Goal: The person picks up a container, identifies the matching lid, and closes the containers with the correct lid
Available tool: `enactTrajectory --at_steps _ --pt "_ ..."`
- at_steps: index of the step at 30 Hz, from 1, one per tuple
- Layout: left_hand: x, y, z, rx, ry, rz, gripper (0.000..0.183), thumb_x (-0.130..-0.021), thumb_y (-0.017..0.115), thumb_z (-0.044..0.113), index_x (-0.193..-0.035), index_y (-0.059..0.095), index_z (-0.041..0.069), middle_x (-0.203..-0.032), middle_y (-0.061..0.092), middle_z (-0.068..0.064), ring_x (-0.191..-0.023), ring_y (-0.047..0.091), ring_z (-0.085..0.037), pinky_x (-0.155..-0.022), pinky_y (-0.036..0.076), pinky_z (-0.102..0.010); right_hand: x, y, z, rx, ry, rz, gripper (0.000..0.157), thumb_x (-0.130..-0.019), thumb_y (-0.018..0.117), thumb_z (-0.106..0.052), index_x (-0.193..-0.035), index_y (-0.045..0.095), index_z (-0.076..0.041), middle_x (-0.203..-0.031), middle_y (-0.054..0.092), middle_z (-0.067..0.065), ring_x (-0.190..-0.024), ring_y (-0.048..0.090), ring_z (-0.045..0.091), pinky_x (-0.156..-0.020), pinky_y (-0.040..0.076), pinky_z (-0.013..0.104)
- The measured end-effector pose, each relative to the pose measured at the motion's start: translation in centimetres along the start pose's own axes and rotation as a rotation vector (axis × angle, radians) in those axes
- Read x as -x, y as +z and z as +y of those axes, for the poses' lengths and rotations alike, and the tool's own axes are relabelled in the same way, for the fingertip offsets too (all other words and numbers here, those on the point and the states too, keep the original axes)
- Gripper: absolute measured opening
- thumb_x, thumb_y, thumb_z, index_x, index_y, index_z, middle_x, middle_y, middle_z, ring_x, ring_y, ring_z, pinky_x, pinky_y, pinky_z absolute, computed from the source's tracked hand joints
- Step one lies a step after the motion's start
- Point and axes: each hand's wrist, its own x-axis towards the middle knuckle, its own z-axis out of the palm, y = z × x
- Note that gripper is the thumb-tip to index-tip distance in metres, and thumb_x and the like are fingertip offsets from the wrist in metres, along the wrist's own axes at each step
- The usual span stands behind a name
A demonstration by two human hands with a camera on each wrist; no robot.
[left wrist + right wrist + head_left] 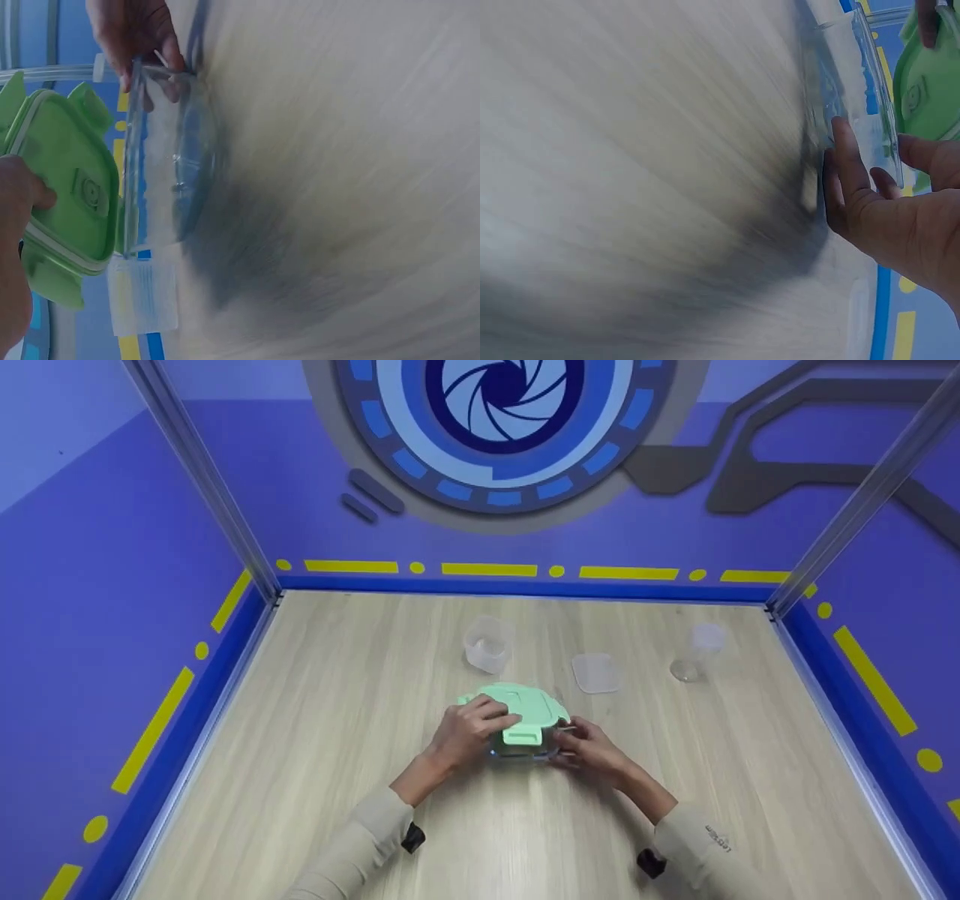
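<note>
A green snap-on lid (536, 706) with side flaps is held by my left hand (471, 729), the thumb against its underside in the left wrist view. Below the lid stands a clear glass food container (196, 157) on the table. The lid (71, 169) is tilted up over the container's rim, its underside and sealing groove showing. My right hand (589, 748) grips the container's right side, thumb at the rim and fingers (847, 154) along the outer wall. From the head view, the lid hides most of the container.
Behind the container stands a translucent plastic tub (487, 646). A flat translucent square lid (597, 673) lies to its right. Farther right is a clear stemmed cup (706, 640) with a round base. Blue panels (480, 551) and metal posts (862, 506) enclose the wooden table (360, 675).
</note>
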Motion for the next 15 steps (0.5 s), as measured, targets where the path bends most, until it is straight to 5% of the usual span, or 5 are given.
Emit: enactTrajectory --at_steps 4,9,15 --pt "0.5 -0.3 0.2 0.029 -0.012 -0.174 0.040 -0.077 0.084 0.005 -0.109 0.079 0.029 -0.107 0.076 0.007 -0.100 0.070 -0.011 -0.059 0.058 -0.025 -0.1 0.1 0.4 0.001 -0.005 0.023 0.055 -0.106 0.057 -0.022 -0.148 0.038 0.006 -0.126 0.060 0.015 -0.105 0.068 0.014 -0.096 0.058 0.034" --pt "0.9 -1.6 0.1 0.188 -0.077 -0.480 0.040 -0.081 0.084 0.015 -0.120 0.077 0.022 -0.128 0.072 0.003 -0.120 0.066 -0.016 -0.086 0.060 -0.031 -0.2 0.2 0.6 0.001 -0.014 0.044 0.057 -0.104 0.058 -0.019 -0.151 0.037 0.007 -0.126 0.065 0.012 -0.106 0.068 0.012 -0.095 0.058 0.033" --pt "0.6 -2.3 -0.2 0.318 -0.134 -0.614 0.028 -0.087 0.079 0.020 -0.115 0.078 0.015 -0.134 0.070 -0.003 -0.127 0.063 -0.020 -0.106 0.052 -0.034 -0.1 0.2 0.7 -0.012 0.003 0.029 0.067 -0.103 0.062 -0.024 -0.157 0.032 0.002 -0.143 0.057 0.020 -0.115 0.067 0.014 -0.100 0.056 0.033"
